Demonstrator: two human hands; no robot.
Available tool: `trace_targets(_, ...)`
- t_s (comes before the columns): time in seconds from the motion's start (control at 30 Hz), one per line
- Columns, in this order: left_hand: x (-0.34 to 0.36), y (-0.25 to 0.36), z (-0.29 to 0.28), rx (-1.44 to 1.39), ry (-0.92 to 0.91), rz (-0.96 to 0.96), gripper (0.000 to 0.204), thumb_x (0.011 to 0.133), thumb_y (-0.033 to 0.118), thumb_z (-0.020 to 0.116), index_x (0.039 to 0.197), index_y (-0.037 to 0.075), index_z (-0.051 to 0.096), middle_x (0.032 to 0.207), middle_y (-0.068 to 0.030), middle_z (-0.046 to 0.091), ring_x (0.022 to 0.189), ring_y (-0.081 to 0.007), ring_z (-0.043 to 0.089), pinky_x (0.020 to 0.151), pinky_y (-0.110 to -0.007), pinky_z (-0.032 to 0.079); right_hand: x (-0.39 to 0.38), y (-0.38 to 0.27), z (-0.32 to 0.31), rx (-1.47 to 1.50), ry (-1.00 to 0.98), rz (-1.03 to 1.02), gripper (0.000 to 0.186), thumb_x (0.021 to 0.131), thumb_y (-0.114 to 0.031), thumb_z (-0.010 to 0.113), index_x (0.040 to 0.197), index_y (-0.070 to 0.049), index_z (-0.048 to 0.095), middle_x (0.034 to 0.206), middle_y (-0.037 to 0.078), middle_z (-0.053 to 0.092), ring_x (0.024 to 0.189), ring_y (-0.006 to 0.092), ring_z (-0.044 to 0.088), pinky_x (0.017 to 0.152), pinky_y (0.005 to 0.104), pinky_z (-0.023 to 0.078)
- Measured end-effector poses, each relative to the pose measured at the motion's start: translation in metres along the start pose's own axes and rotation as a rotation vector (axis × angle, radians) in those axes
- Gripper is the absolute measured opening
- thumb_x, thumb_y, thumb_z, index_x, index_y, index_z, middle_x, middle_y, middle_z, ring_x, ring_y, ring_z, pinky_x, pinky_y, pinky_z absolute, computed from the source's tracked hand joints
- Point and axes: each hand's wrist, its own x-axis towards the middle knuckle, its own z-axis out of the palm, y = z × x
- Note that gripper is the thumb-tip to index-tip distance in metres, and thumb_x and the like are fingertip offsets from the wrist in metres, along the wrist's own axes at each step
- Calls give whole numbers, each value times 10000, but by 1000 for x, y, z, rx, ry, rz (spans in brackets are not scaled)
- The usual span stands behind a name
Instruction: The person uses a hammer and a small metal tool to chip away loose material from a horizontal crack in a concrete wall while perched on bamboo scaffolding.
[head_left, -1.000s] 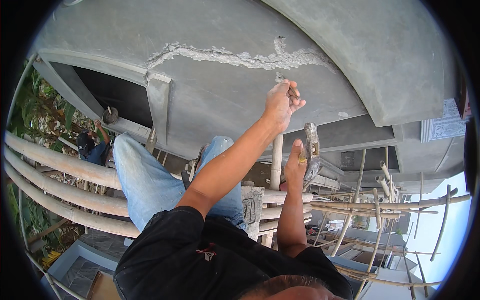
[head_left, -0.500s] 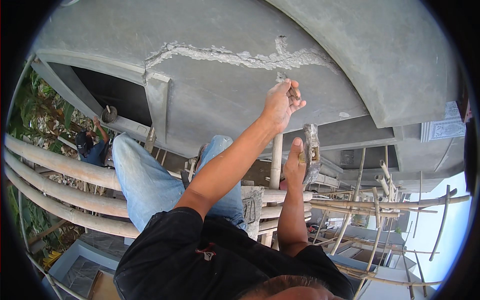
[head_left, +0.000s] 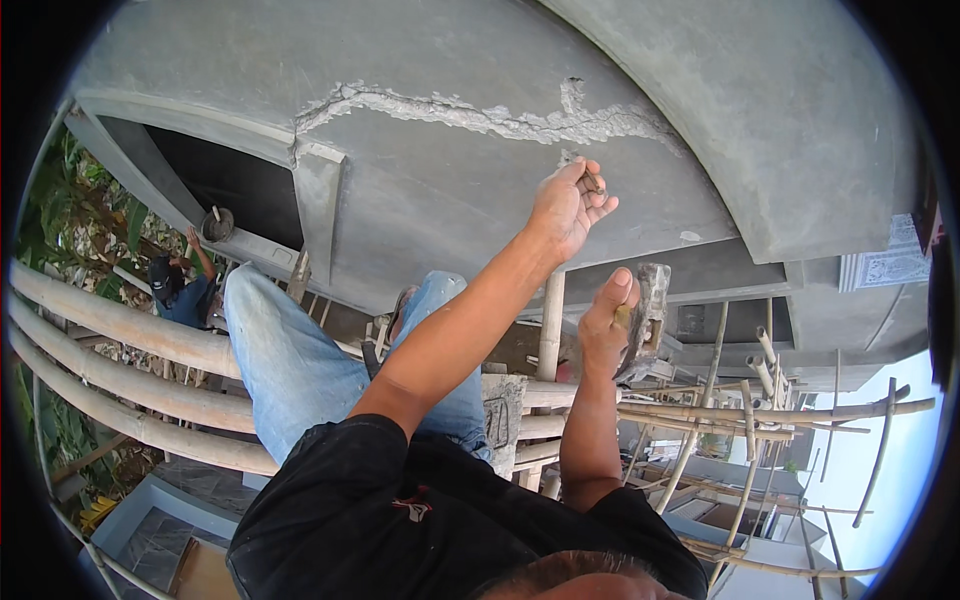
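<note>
My left hand [head_left: 566, 208] grips a small metal chisel [head_left: 592, 182] against the grey plastered wall [head_left: 430, 190], with its tip hidden at a chipped spot just below a long, jagged chiselled groove [head_left: 480, 115]. A short branch of the groove runs off near that spot. Lower and to the right, my right hand [head_left: 608, 325] is closed on the handle of a hammer [head_left: 652, 305], whose worn, dusty head stands clear of the chisel.
My jeans-clad legs rest on bamboo poles [head_left: 140, 395] beside a rough board [head_left: 500, 415]. A co-worker [head_left: 178, 295] is at the left near plants and a bucket [head_left: 218, 226] on a ledge. More bamboo scaffolding [head_left: 760, 420] stretches to the right.
My right hand and the hammer have moved rightward and slightly down, away from the chisel. My left hand has barely moved.
</note>
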Motion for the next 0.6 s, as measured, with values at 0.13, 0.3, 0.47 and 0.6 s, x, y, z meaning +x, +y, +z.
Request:
trace_targets(0.13,4,1,-3,-3,20,0,229,1034,233,418,897,112,555,731,10,532,649,-102,507,834,-370,502,22,-16,14,-53,-42,-177,162,908,-79,591,796,29,636,604,152,600,458,224,530,443,364,396)
trace_targets(0.3,6,0,2,-20,-22,-39,222,1032,224,417,894,113,551,732,9,529,641,-105,512,840,-358,514,9,6,4,-106,181,-305,217,914,-117,609,758,34,624,560,147,569,443,190,465,445,369,382)
trace_targets(0.47,9,19,-2,-11,15,2,226,1035,231,403,898,123,546,727,23,528,601,-99,503,788,-348,537,19,-42,15,-80,45,-177,343,985,-276,520,797,6,570,667,96,561,566,177,471,537,352,376)
trace_targets(0.6,9,4,1,-8,-29,-33,250,1035,250,371,901,121,537,761,-1,556,585,-98,496,807,-376,515,13,-20,14,-91,128,-175,488,1021,-380,442,690,-22,472,611,30,467,570,131,456,536,312,377)
